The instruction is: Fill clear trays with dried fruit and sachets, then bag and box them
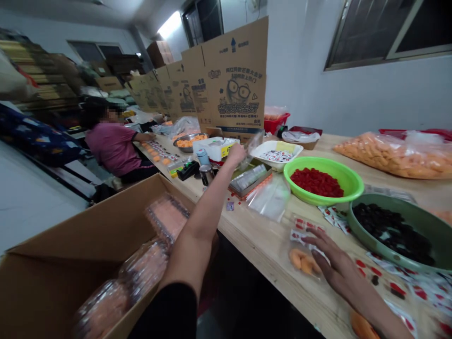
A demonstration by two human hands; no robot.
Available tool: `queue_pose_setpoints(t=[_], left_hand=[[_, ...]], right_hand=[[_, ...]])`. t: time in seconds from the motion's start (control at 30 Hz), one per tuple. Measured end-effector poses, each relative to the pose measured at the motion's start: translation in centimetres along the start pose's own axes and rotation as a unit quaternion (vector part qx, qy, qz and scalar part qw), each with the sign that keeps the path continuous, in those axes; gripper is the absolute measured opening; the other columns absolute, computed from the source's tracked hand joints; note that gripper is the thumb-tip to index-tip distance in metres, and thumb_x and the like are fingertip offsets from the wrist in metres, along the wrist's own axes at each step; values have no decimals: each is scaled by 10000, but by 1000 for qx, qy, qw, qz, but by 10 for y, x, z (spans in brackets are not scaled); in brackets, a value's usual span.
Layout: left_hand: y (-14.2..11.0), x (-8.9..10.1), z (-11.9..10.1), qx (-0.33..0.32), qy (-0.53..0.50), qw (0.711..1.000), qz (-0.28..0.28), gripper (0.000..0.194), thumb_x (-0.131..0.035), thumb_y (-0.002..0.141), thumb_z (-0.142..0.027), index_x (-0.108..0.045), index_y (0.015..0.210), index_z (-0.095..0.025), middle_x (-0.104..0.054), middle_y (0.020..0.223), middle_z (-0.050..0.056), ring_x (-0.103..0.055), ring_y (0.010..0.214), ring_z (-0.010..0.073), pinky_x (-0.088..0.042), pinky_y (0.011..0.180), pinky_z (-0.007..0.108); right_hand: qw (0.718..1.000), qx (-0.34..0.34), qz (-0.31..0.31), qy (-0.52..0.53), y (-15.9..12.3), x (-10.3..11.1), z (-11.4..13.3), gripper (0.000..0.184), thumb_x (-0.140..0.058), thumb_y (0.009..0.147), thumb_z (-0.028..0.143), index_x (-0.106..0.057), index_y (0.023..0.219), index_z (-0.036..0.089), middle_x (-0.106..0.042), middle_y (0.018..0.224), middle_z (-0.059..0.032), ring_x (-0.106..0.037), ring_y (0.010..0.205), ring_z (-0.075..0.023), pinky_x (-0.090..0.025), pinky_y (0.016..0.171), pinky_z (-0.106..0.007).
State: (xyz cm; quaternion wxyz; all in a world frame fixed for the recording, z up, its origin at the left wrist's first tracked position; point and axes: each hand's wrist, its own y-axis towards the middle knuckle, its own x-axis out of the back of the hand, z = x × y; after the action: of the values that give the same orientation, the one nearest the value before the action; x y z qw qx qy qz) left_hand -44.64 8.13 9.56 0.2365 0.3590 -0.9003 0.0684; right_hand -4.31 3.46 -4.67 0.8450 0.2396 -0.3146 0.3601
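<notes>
My left hand (237, 154) is stretched far over the table, its fingers closed on a clear plastic bag (253, 145) that stands up on its right side. Below it lies a shallow tray (251, 181) of small clear packets. Fingers apart, my right hand (330, 261) hovers at or touches the edge of a clear packet with orange pieces (302, 260) and a red-and-white sachet (300, 236). Whether the fingertips press on it I cannot tell. Flat clear bags (270, 197) lie between the two hands.
A green bowl of red pieces (355, 188) and a darker bowl of black pieces (356, 223) stand right. On the left, an open carton (88, 226) holds packed orange goods. Upright cardboard (236, 70) lines the table's back. A person in pink (111, 146) sits farther along.
</notes>
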Motion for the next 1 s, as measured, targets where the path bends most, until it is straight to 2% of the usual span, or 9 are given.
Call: queue_pose_setpoints(t=[0.1, 0.2, 0.3, 0.4, 0.47, 0.57, 0.63, 0.8, 1.0], left_hand=[[-18, -4, -26, -29, -139, 987, 80, 184, -518, 998, -218, -615, 905, -93, -726, 964, 143, -716, 904, 197, -570, 808, 309], [-51, -26, -42, -43, -338, 916, 214, 143, -583, 971, -222, -590, 886, -107, -734, 940, 147, -724, 862, 196, -579, 808, 311], [-94, -64, -50, -35, -407, 853, 326, 148, -643, 944, -240, -586, 885, -116, -741, 920, 139, -735, 854, 205, -586, 807, 309], [-146, -106, -55, -7, -404, 827, 391, 195, -644, 955, -280, -568, 863, -126, -743, 927, 144, -738, 828, 201, -585, 748, 290], [-178, -126, -57, 11, -399, 829, 393, 224, -616, 978, -336, -573, 895, -133, -737, 909, 124, -724, 767, 176, -575, 709, 284], [-211, -145, -56, 26, -396, 835, 380, 259, -679, 934, -392, -603, 1003, -154, -725, 926, 78, -704, 761, 157, -557, 702, 281], [-223, -153, -53, 28, -394, 831, 392, 288, -773, 846, -360, -635, 993, -155, -719, 928, 64, -692, 802, 152, -537, 716, 267], [-255, -177, -43, 8, -381, 839, 388, 270, -850, 696, -309, -639, 744, -146, -678, 800, 23, -600, 709, 104, -463, 659, 228], [-293, -201, -36, -14, -396, 820, 413, 244, -815, 741, -337, -650, 757, -157, -614, 727, -10, -553, 682, 102, -448, 676, 240]], right_hand=[[995, -66, -17, 76, 13, 19, 17, 454, -442, 964, 500, -664, 1285, 270, -533, 1497, -99, -462, 1414, -303, -368, 1184, -548], [969, -129, -81, 194, 26, 36, 35, 547, -484, 940, 555, -565, 1388, 253, -538, 1488, -115, -477, 1396, -307, -413, 1146, -518], [911, -144, -213, 323, 38, 58, 45, 683, -515, 924, 522, -342, 1526, 250, -557, 1447, -123, -526, 1341, -271, -489, 1052, -440], [853, -135, -318, 390, 39, 88, 43, 771, -660, 782, 384, -340, 1474, 266, -654, 1161, -56, -663, 1004, -219, -549, 796, -335], [836, -121, -346, 409, 29, 108, 37, 682, -716, 677, 295, -472, 1313, 248, -617, 889, 20, -603, 723, -156, -489, 628, -268], [845, -109, -344, 394, 2, 128, 24, 507, -734, 644, 262, -553, 1116, 222, -499, 694, 71, -450, 574, -107, -373, 529, -229], [864, -124, -318, 369, -18, 132, 14, 514, -723, 683, 308, -567, 1165, 219, -517, 718, 59, -453, 594, -113, -373, 534, -231], [918, -178, -284, 214, -49, 112, -2, 890, -641, 821, 479, -266, 1593, 245, -584, 1319, -118, -588, 1115, -247, -538, 853, -381], [959, -93, -221, 151, -47, 79, 6, 712, -272, 1014, 567, -199, 1626, 210, -196, 1690, -59, -258, 1521, -223, -279, 1226, -411]])
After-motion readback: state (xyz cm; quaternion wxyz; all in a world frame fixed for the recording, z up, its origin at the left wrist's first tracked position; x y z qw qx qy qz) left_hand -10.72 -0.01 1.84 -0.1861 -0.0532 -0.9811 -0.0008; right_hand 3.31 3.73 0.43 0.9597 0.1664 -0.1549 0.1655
